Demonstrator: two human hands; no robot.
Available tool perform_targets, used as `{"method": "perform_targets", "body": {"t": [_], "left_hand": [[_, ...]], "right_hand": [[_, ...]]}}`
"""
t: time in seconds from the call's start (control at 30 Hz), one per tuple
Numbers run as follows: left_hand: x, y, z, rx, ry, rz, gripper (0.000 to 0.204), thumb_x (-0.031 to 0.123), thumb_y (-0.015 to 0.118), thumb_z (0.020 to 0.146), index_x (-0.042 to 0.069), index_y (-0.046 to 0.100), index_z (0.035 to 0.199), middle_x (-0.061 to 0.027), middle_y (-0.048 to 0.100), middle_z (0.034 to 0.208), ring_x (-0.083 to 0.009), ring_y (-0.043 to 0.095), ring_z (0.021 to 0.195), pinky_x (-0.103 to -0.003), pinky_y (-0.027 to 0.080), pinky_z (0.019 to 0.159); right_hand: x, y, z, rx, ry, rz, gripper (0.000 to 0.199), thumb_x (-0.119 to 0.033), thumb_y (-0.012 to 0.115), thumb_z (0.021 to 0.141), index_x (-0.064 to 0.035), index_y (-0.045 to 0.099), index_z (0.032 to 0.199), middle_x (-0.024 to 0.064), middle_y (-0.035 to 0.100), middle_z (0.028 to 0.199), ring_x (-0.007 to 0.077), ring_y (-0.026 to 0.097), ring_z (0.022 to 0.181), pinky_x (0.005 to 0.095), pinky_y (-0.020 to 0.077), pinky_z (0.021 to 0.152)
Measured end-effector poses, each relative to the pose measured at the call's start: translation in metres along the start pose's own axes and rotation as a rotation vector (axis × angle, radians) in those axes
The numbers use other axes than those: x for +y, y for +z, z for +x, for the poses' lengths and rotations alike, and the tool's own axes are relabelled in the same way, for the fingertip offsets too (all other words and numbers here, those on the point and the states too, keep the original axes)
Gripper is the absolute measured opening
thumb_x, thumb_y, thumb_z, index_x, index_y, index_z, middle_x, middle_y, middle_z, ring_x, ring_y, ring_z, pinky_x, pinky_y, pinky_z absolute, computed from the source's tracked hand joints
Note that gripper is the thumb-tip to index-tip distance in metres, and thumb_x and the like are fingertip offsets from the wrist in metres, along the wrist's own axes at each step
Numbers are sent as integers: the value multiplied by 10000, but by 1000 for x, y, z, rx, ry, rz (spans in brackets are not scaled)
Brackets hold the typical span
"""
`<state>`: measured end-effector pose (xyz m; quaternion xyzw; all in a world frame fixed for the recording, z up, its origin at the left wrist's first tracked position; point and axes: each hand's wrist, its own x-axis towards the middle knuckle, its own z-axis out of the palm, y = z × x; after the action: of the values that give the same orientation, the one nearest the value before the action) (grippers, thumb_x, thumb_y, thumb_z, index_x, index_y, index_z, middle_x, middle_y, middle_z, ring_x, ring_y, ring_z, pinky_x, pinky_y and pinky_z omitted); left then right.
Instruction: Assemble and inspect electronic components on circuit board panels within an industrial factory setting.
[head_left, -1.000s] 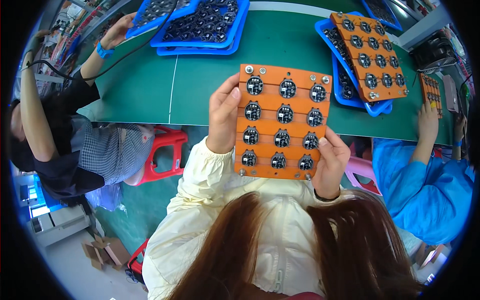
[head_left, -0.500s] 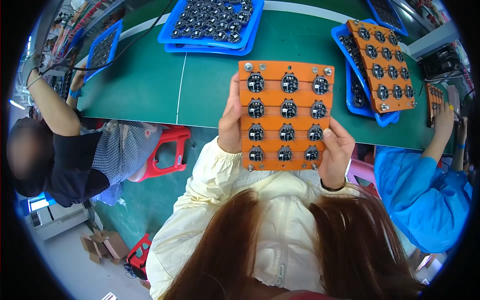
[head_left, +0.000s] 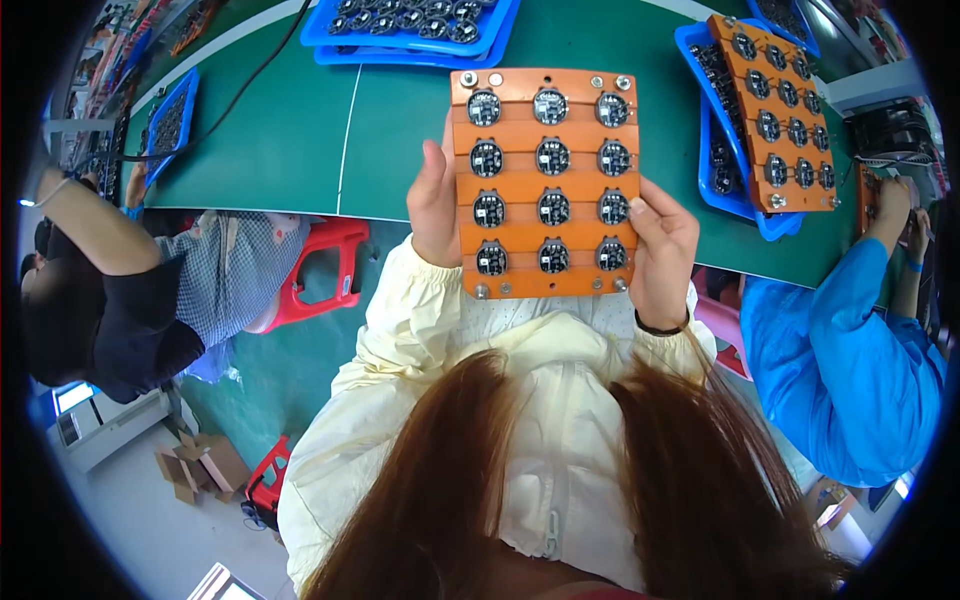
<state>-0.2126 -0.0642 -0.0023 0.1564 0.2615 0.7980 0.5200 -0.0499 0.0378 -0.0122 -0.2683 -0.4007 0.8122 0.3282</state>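
Observation:
An orange fixture plate (head_left: pixel 520 182) is held up in front of me over the near edge of the table. Rows of small round black circuit modules (head_left: pixel 553 157) sit in its recesses, and metal pins show at its corners. My left hand (head_left: pixel 433 215) holds the plate's left side, fingers hidden behind it and thumb sticking up beside the edge. On the right side my right hand (head_left: pixel 664 250) grips the plate, its thumb over the front edge near a module and its other fingers partly behind.
Stacked blue trays (head_left: pixel 410 45) of modules stand at the table's far side. At right, another loaded orange plate (head_left: pixel 785 125) leans on blue trays (head_left: pixel 718 150). Co-workers sit on both sides, one in a blue garment (head_left: pixel 840 370). A red stool (head_left: pixel 325 265) is at left.
The plate and both hands now appear higher and slightly left in view. My left thumb has lifted away from the plate's edge. The co-worker's hands at right have shifted.

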Motion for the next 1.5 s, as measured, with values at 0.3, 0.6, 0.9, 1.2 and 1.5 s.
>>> {"method": "perform_targets", "body": {"t": [0.3, 0.6, 0.9, 1.2, 1.5], "left_hand": [[12, -3, -3, -2, 61, 294, 811, 544, 421, 837, 61, 62, 1380, -139, 274, 1368, -292, 318, 1241, -413, 341, 968], [20, -10, -25, 1, -45, 451, 927, 545, 499, 794, 30, 0, 1381, -156, 270, 1377, -282, 326, 1249, -390, 323, 977], [19, -4, -34, 52, -60, 472, 948, 508, 543, 778, 34, -11, 1384, -178, 246, 1386, -292, 309, 1260, -393, 305, 993], [14, -2, -61, 94, -101, 448, 965, 496, 568, 759, 34, -1, 1386, -202, 248, 1378, -307, 303, 1260, -411, 321, 980], [-8, 7, -77, 251, -41, 467, 899, 443, 555, 794, 28, 18, 1383, -194, 308, 1347, -300, 353, 1230, -417, 364, 947]], "right_hand": [[7, -3, 10, 51, 71, 77, 331, 53, 459, 821, 142, 457, 1139, 190, 583, 1037, 174, 589, 873, 256, 472, 763], [3, -6, 12, 60, 39, 60, 327, 41, 477, 822, 145, 451, 1131, 213, 579, 1024, 199, 600, 857, 281, 492, 754], [5, -6, 11, 58, 32, 94, 334, 56, 507, 809, 153, 454, 1124, 229, 596, 983, 191, 608, 822, 272, 496, 717], [6, -3, 8, 90, 72, 80, 319, 42, 474, 826, 148, 448, 1126, 242, 568, 1014, 214, 611, 837, 282, 516, 710], [4, -11, 26, -50, 188, 59, 317, 56, 431, 830, 153, 449, 1132, 214, 583, 1011, 197, 615, 827, 267, 518, 697]]}}
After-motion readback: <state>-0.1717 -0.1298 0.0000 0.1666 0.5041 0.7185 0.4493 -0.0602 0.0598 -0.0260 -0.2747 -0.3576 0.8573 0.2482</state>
